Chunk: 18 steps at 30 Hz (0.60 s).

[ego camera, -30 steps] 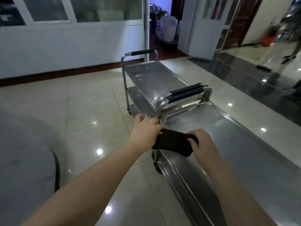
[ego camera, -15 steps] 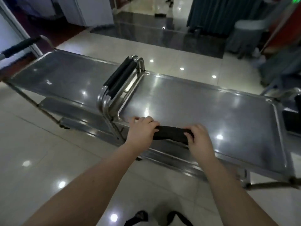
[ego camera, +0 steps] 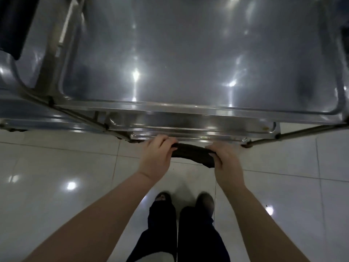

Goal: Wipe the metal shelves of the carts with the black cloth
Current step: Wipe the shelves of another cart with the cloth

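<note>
I look straight down on a steel cart whose top shelf (ego camera: 188,53) fills the upper half of the view. Below its near rim the edges of lower shelves (ego camera: 188,127) show. The black cloth (ego camera: 192,152), folded into a thick strip, is stretched between my hands just in front of the lowest shelf edge. My left hand (ego camera: 156,157) grips its left end and my right hand (ego camera: 226,163) grips its right end. Both hands hover over the floor, close to the cart's near side.
A second steel cart (ego camera: 22,110) adjoins on the left, with a black handle grip (ego camera: 11,25) at the top left corner. Glossy white floor tiles (ego camera: 56,167) lie below. My legs and dark shoes (ego camera: 185,203) stand directly under my hands.
The view has tilted from looking across the carts to straight down. My hands, still holding the cloth, have dropped from the top shelf's rim to the lowest shelf edge.
</note>
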### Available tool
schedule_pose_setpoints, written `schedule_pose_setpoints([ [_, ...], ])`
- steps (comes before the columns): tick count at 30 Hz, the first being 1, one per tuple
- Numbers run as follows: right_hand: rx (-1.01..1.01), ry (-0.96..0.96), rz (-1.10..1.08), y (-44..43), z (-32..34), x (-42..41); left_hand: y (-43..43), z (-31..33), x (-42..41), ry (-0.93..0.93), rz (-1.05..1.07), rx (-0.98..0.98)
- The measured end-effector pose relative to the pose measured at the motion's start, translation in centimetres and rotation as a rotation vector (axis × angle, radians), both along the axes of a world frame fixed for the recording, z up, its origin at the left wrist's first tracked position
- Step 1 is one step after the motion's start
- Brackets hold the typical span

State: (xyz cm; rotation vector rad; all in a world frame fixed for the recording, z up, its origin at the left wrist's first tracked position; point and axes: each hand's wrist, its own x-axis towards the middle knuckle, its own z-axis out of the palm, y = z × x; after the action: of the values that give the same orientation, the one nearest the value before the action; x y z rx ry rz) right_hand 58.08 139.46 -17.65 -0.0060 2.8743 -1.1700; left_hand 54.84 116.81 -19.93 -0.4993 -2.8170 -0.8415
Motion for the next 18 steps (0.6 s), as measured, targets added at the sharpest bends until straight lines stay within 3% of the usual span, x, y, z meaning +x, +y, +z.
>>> schedule_pose_setpoints([
  [5,-0.076,-0.011,-0.066,4.3,-6.5,-2.9,4.5,-8.4,-2.7,-0.047,-0.015,0.110],
  [10,0.082,-0.082,-0.024,8.8,-11.8,-11.9,8.3,-15.9,-10.7,-0.103,0.005,0.208],
  [14,0.234,-0.145,-0.033,10.2,-19.8,-20.2,10.6,-22.1,-17.3,-0.144,-0.045,0.061],
  [18,0.370,-0.067,-0.003,10.5,-25.7,-23.1,10.1,-26.4,-20.6,0.034,-0.098,0.047],
])
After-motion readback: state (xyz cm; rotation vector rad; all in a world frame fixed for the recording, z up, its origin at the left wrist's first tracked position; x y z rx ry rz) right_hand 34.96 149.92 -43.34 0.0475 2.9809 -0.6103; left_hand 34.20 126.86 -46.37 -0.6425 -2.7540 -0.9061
